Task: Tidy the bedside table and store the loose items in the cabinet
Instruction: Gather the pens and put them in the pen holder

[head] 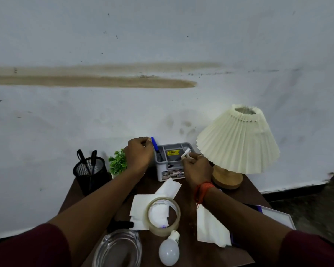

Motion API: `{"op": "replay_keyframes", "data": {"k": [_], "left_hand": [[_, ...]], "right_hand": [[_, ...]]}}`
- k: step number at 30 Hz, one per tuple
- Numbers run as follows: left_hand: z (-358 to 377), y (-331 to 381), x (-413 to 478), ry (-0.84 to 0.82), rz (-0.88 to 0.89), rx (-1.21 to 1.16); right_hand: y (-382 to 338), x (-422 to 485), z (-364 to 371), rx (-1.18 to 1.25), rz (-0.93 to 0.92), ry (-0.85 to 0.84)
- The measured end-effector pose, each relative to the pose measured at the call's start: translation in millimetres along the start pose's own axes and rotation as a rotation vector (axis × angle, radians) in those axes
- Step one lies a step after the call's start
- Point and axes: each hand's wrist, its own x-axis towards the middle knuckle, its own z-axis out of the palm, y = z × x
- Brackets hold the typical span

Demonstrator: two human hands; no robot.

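**Currently both hands are working at the organiser, centre of the frame**

Just above the middle of the lower half, the left hand (pixel 138 153) is pinching the top of a slim blue pen (pixel 155 144), whose lower end is standing in the left compartment of a grey plastic desk organiser (pixel 171 164). To its right, the right hand (pixel 197 168) is gripping a short white pen-like stick (pixel 185 152) and holding it tilted over the organiser's right side.

The organiser is sitting at the back of a dark brown wooden table (pixel 201 255), against the wall. A cream pleated table lamp (pixel 239 139) is standing at right of centre, a black mesh pen cup (pixel 91 174) at left, and a small green plant (pixel 118 161) beside the left wrist.

Lower down, a clear tape roll (pixel 163 216) is lying on white tissues (pixel 141 207), with a white light bulb (pixel 169 251) and a glass ashtray (pixel 118 249) at the bottom edge.
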Motion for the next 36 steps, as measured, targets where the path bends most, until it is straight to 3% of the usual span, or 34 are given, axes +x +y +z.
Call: {"op": "replay_keyframes", "data": {"k": [7,16,25,36], "left_hand": [[29,-2,14,-0.061,-0.174,0.008],[41,-5,20,0.026,-0.269,-0.112],[43,5,21,0.108,-0.237,-0.092],[41,9,21,0.037,-0.159,-0.021]], "right_hand": [[13,14,14,0.028,-0.065,-0.004],[35,32,36,0.149,-0.076,0.007],[6,13,25,0.174,-0.095,-0.022],[4,17,39,-0.035,-0.239,0.012]]}}
